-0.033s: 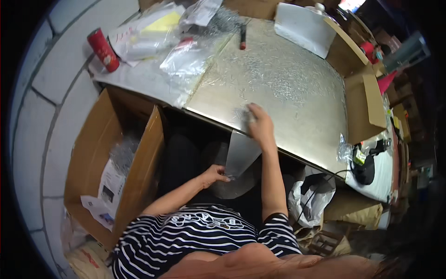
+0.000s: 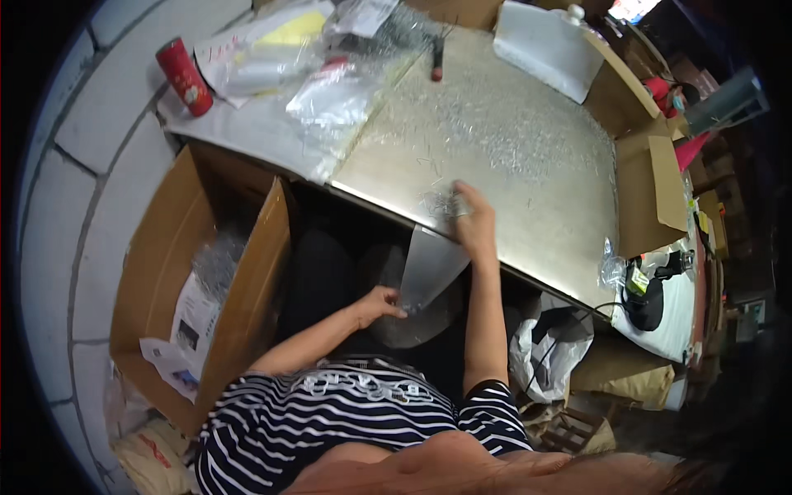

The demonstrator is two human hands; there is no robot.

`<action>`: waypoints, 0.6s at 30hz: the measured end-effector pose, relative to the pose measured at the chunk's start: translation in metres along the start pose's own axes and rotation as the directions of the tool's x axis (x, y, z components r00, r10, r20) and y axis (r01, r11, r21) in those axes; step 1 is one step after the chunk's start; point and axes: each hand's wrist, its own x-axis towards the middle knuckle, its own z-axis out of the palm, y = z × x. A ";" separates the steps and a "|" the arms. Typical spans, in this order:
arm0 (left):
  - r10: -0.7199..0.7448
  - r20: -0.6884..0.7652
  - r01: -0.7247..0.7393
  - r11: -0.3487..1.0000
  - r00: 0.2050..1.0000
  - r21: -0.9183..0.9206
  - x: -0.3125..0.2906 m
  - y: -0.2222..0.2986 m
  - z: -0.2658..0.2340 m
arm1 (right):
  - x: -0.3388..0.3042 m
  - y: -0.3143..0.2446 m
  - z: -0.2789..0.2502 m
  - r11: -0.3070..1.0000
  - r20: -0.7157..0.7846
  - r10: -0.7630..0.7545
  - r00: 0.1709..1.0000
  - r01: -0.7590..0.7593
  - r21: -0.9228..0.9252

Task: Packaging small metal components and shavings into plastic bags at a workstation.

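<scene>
My left hand [image 2: 378, 307] is closed on the lower end of a translucent plastic bag [image 2: 431, 262], pinching it between thumb and fingers over my lap. The bag's wide upper end reaches the near edge of the metal tabletop [image 2: 554, 219]. Just above that edge, my right hand [image 2: 477, 227] is cupped on the tabletop with its index finger stretched out, slightly blurred. Beside its fingers lies a small heap of thin, shiny wire-like pieces [image 2: 440, 203]. Many more such pieces [image 2: 528, 140] are scattered farther back. The right hand's underside is hidden.
At left stands an open cardboard box [image 2: 153, 289] with papers and clear plastic inside. A red cylinder [image 2: 184, 78], plastic packets [image 2: 330, 103] and a dark-handled tool [image 2: 437, 62] lie on the worktop. Cardboard flaps [image 2: 652, 186] border its right side. A white bag [image 2: 549, 355] hangs below.
My right hand has shifted slightly right, and the small heap beside it looks more spread out. My left hand stays on the bag. The whole view has tilted a little.
</scene>
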 end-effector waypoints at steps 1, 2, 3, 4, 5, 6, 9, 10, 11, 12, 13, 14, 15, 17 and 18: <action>-0.002 0.040 -0.001 0.997 0.999 0.072 -0.001 0.003 -0.001 | -0.013 0.006 -0.008 0.939 -0.128 0.100 0.987 -0.052 0.339; -0.014 0.042 0.013 0.999 0.999 0.036 -0.001 0.000 0.001 | -0.020 0.006 -0.004 0.940 -0.112 0.117 0.987 -0.074 0.333; -0.028 0.053 0.027 0.999 0.998 0.029 0.002 0.001 0.003 | -0.021 -0.008 -0.003 0.982 -0.146 0.047 0.988 -0.018 0.188; -0.037 0.054 0.032 0.997 0.998 0.076 0.003 0.003 0.003 | -0.020 -0.017 0.002 0.998 -0.168 -0.033 0.985 0.041 0.040; -0.045 0.056 0.038 0.992 0.997 0.124 0.004 0.006 0.004 | -0.023 -0.017 0.008 0.966 -0.091 -0.195 0.977 0.175 -0.190; -0.053 0.072 0.043 0.991 0.996 0.128 0.004 0.008 0.002 | -0.026 -0.022 0.016 0.943 -0.078 -0.219 0.973 0.191 -0.272; -0.006 0.106 -0.015 0.981 0.994 0.193 0.008 -0.008 -0.015 | -0.059 -0.036 0.015 0.966 -0.068 -0.134 0.989 0.115 -0.231; 0.003 0.142 -0.019 0.994 0.990 0.108 0.006 -0.011 -0.017 | -0.074 -0.041 0.009 0.994 -0.059 -0.026 0.998 0.020 -0.110; -0.003 0.125 -0.009 0.996 0.992 0.094 0.009 -0.011 -0.022 | -0.084 -0.045 0.001 0.995 -0.038 -0.026 0.999 0.022 -0.101; -0.033 0.139 0.008 0.985 0.990 0.175 0.010 -0.010 -0.024 | -0.099 -0.048 -0.012 1.000 -0.081 -0.027 0.996 0.026 -0.007; -0.069 0.147 0.029 0.966 0.987 0.257 0.008 -0.010 -0.027 | -0.114 -0.047 -0.018 0.995 -0.125 -0.018 0.992 0.030 0.093; -0.052 0.165 0.025 0.986 0.985 0.163 0.005 -0.007 -0.022 | -0.128 -0.044 -0.019 0.993 -0.139 0.021 0.990 -0.004 0.121; -0.024 0.183 0.011 0.997 0.983 0.076 0.007 0.000 -0.018 | -0.136 -0.041 -0.020 0.989 -0.163 0.053 0.985 -0.029 0.146; -0.032 0.185 0.016 0.996 0.982 0.086 0.002 -0.005 -0.016 | -0.157 -0.038 -0.012 0.983 -0.179 0.061 0.982 -0.028 0.183; -0.011 0.193 0.004 0.999 0.981 0.040 0.001 -0.003 -0.011 | -0.165 -0.036 -0.007 0.972 -0.157 0.096 0.983 -0.059 0.227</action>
